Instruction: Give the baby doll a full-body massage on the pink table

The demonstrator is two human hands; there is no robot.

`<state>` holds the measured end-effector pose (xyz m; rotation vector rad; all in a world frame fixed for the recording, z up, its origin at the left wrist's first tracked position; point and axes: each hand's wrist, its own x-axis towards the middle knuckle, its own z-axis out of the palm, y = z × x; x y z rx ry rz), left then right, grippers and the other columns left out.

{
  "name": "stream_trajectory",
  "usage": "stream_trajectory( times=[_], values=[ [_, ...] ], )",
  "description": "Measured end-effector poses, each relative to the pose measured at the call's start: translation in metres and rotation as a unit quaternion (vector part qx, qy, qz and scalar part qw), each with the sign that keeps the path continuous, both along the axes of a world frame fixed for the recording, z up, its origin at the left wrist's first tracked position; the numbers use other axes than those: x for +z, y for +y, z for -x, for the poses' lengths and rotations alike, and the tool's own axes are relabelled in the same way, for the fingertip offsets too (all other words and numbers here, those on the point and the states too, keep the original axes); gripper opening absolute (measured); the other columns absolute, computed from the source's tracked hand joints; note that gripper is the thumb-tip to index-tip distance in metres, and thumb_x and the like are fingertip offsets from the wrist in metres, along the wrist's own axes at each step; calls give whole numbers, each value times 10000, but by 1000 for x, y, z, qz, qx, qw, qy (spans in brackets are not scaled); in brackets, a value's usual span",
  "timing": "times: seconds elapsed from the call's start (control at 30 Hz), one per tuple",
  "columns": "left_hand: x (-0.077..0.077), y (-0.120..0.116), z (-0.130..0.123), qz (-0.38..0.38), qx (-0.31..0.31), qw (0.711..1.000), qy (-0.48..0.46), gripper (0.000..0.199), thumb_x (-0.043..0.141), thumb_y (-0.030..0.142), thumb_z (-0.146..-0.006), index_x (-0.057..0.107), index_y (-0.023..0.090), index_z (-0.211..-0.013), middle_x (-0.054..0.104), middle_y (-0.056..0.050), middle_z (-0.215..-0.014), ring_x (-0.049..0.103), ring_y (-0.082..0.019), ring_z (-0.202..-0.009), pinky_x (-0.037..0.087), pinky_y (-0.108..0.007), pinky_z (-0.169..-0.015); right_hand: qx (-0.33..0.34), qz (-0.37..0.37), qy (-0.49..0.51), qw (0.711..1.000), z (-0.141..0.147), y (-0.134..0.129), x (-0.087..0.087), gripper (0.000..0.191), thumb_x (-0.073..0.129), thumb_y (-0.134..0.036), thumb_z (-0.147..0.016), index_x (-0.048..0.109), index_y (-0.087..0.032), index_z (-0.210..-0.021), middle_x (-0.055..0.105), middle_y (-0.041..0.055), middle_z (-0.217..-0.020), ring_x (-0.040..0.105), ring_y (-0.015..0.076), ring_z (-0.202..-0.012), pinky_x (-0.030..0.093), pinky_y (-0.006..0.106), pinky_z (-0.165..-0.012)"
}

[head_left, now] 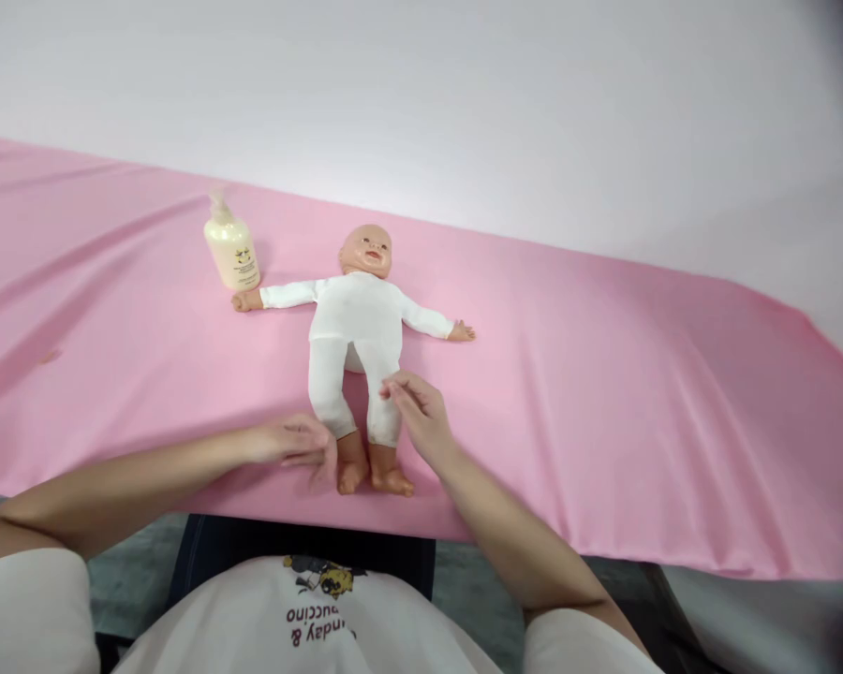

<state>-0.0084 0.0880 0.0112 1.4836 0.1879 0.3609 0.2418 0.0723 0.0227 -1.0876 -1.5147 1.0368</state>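
A baby doll [358, 309] in a white long-sleeved top and white trousers [329, 379] lies on its back, arms spread and bare feet towards me. Beside its lower leg, on the left, my left hand [299, 442] hovers with loosely bent, parted fingers, slightly blurred, and nothing shows in it. Over the knee on the right is my right hand [421, 412], thumb and fingers drawn together at the trouser leg. Whether cloth is pinched between those fingertips is hard to make out.
A cream pump bottle [233, 248] stands near the doll's outstretched hand on the left. Pink cloth [604, 402] with several creases covers the table, whose front edge runs close to my body. Behind the table rises a pale wall [421, 103].
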Motion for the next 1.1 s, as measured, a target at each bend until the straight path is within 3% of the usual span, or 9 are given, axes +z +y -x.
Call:
stream_trajectory(
  times=[0.1,0.23,0.37,0.47,0.53,0.63,0.77,0.9,1.1],
  values=[
    [-6,4,-2,-9,27,999,34,487,563,595,-976,730,159,-838,653,-30,-584,496,-112,-421,419,-254,-447,-73,-24,6,997,-2,11,-1,205,605,-411,-945,637,-249,-1067,651,54,-1153,604,217,-1177,440,432,-1130],
    [3,36,-7,-60,219,973,35,519,591,671,-908,692,194,-732,638,-53,-554,529,-164,-470,476,-335,-519,-73,77,64,992,-2,21,-10,512,699,-400,-857,509,-284,-1318,497,83,-1488,430,256,-1451,335,506,-1257],
    [29,120,-27,-119,413,902,20,421,573,562,-952,638,188,-768,662,-59,-770,635,-183,-745,541,-327,-757,-54,139,133,980,2,28,-19,798,765,-354,-782,378,-259,-1474,390,140,-1611,327,280,-1544,368,485,-1255],
    [40,196,-51,-140,550,822,47,271,566,423,-966,613,186,-1088,677,-99,-1204,650,-219,-1116,512,-345,-1012,-44,144,178,973,6,31,-20,928,780,-318,-730,308,-268,-1528,317,119,-1675,316,288,-1564,356,478,-1278],
    [39,236,-66,-144,616,770,84,378,578,385,-983,537,177,-1296,550,-153,-1476,524,-237,-1381,424,-340,-1150,-37,162,210,963,8,33,-19,977,801,-279,-679,317,-294,-1528,344,89,-1673,359,312,-1543,394,494,-1262],
    [28,269,-83,-88,639,750,146,674,670,465,-949,420,86,-1446,407,-274,-1594,443,-305,-1480,349,-355,-1209,-29,182,235,954,9,34,-18,971,801,-214,-652,367,-322,-1514,432,42,-1631,400,303,-1524,422,497,-1249],
    [10,278,-92,-64,600,783,148,855,654,592,-928,326,70,-1521,430,-280,-1595,512,-315,-1442,398,-368,-1172,-33,199,239,950,7,37,-21,990,770,-221,-675,328,-311,-1557,421,46,-1641,419,263,-1516,377,513,-1271],
    [8,272,-93,-102,597,781,153,847,713,609,-872,394,120,-1487,474,-240,-1583,530,-320,-1433,390,-375,-1174,-38,215,241,946,5,38,-23,1050,782,-224,-684,270,-302,-1597,395,58,-1657,438,254,-1505,371,493,-1274],
    [18,263,-90,-69,600,774,190,811,633,721,-878,470,125,-1405,558,-242,-1510,602,-343,-1345,438,-406,-1106,-51,225,240,943,5,36,-19,1017,784,-243,-678,316,-308,-1578,350,37,-1684,389,257,-1536,332,483,-1298]
  ],
)
